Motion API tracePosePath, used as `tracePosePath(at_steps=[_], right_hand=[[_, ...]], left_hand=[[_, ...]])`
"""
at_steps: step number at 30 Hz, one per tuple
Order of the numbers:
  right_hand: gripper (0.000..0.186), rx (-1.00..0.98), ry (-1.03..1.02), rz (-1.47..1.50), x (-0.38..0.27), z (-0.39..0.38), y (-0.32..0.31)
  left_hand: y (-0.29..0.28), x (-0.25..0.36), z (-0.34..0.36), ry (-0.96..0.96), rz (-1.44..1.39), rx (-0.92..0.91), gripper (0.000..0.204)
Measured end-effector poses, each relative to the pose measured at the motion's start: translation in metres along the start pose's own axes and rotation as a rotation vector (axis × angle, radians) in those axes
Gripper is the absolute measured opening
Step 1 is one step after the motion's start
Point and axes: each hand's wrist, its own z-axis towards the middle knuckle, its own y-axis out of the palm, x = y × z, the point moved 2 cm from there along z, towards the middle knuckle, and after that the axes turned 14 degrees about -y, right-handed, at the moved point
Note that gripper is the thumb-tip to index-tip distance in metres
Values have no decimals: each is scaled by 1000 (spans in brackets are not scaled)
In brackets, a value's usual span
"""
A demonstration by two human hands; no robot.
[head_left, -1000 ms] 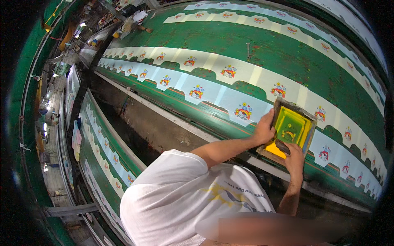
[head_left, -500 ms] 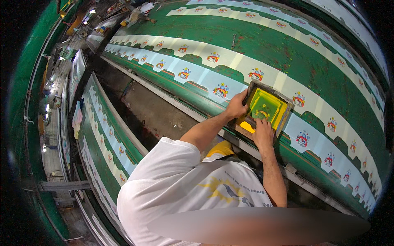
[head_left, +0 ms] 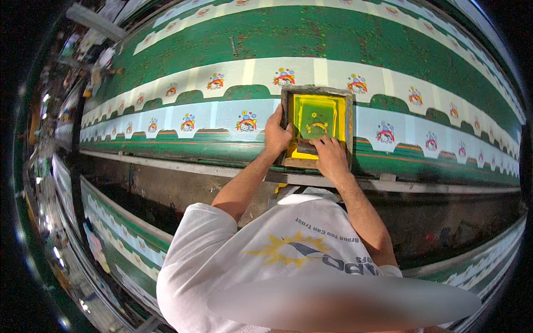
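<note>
A wooden-framed printing screen (head_left: 348, 119) with bright yellow ink and a greenish middle lies on the near strips of printed fabric on the long green table (head_left: 353, 43). My left hand (head_left: 276, 133) is closed on the left side of the screen's frame. My right hand (head_left: 330, 156) is closed on a dark squeegee (head_left: 305, 147) inside the screen, near its lower edge. Around the screen, pale blue (head_left: 224, 114) and cream (head_left: 262, 72) scalloped pieces carry small colourful cartoon rainbow prints. The surface under the screen is hidden.
A metal rail (head_left: 220, 169) runs along the table's front edge, above a gap. More green tables (head_left: 116, 233) with printed strips stand behind me on both sides. Another person (head_left: 104, 64) is at the table's far left. A small tool (head_left: 234, 46) lies on the table's middle.
My view has turned to face the table more squarely. The screen, with both hands on it, now appears upright and further left in the picture; the squeegee stays near its lower edge.
</note>
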Motion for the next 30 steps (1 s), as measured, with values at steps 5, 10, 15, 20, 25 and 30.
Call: tracePosePath(at_steps=[5,10,15,20,25,30], right_hand=[[56,79,-27,-6,-3,-1,0],[58,118,-32,5,-4,-6,5],[62,154,-80,12,7,-21,1],[57,189,-90,4,46,-52,-26],[48,250,-54,-5,114,-109,-62],[53,254,27,49,163,-148,-90]], left_hand=[[3,-8,1,50,-84,22,77],[9,-21,7,85,-93,1,78],[10,-11,1,78,-156,40,76],[37,43,-18,116,-153,57,80],[118,104,-47,72,-105,38,79],[180,145,-66,37,-240,-36,78]])
